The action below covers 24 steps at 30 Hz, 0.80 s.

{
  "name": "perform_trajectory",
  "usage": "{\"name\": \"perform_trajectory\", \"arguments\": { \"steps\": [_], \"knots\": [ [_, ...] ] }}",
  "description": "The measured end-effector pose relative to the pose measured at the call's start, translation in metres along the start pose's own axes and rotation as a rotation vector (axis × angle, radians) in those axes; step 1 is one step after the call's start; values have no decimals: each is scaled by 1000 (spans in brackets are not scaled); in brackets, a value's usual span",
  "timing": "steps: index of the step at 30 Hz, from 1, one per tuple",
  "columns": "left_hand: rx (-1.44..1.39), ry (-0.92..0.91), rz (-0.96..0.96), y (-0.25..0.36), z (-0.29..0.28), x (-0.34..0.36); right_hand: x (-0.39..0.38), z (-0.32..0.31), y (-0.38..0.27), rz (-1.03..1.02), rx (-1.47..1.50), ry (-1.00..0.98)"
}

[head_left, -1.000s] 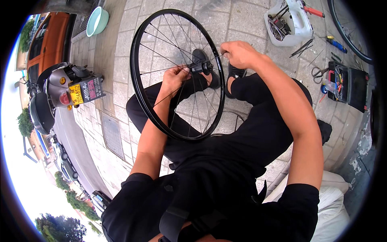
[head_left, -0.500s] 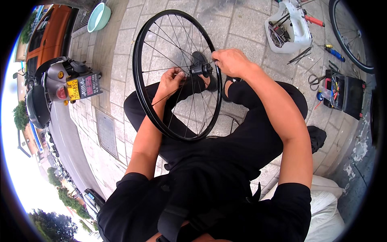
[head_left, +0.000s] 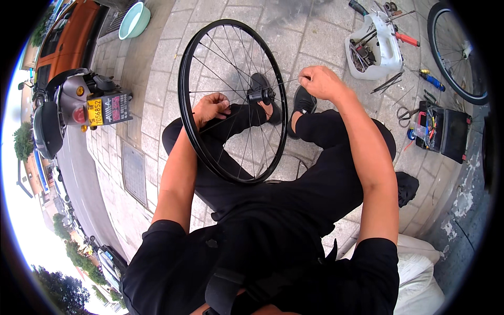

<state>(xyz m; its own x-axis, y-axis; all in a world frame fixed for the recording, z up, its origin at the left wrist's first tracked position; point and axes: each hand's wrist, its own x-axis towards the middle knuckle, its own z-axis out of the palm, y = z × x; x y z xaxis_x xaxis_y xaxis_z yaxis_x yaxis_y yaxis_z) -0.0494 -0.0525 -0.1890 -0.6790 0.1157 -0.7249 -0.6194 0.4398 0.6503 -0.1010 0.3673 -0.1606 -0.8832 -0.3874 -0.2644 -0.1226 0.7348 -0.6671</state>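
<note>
A black bicycle wheel (head_left: 184,107) stands upright between my legs, its thin spokes running to a black hub (head_left: 260,96). My right hand (head_left: 321,82) is beyond the wheel's right side, thumb and fingertips pinching the end of a thin spoke (head_left: 290,82) that stretches toward the hub. On the other side, my left hand (head_left: 212,106) is level with the hub, just inside the left part of the rim. Its fingers are curled together near the spokes; whether something small is between them is hidden.
At the upper right are a white cut-open plastic container (head_left: 367,58) of tools, scissors (head_left: 407,114), a blue screwdriver (head_left: 433,80) and an open black toolbox (head_left: 438,128). Another bicycle wheel (head_left: 434,55) stands beyond. A scooter (head_left: 73,110) and a pale green basin (head_left: 135,22) are leftward.
My right hand has moved right, away from the rim, with the spoke between its fingers. My left hand has shifted left, away from the hub toward the rim.
</note>
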Motion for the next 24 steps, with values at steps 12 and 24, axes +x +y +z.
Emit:
{"name": "perform_trajectory", "arguments": {
  "steps": [12, 24],
  "knots": [
    [571, -17, 152, -5, -60, 3, 7, 49, -14, -330, -144, 128],
    [729, -195, 13, 1, -94, -17, -4, 100, -58, -184, -178, 110]
  ]
}}
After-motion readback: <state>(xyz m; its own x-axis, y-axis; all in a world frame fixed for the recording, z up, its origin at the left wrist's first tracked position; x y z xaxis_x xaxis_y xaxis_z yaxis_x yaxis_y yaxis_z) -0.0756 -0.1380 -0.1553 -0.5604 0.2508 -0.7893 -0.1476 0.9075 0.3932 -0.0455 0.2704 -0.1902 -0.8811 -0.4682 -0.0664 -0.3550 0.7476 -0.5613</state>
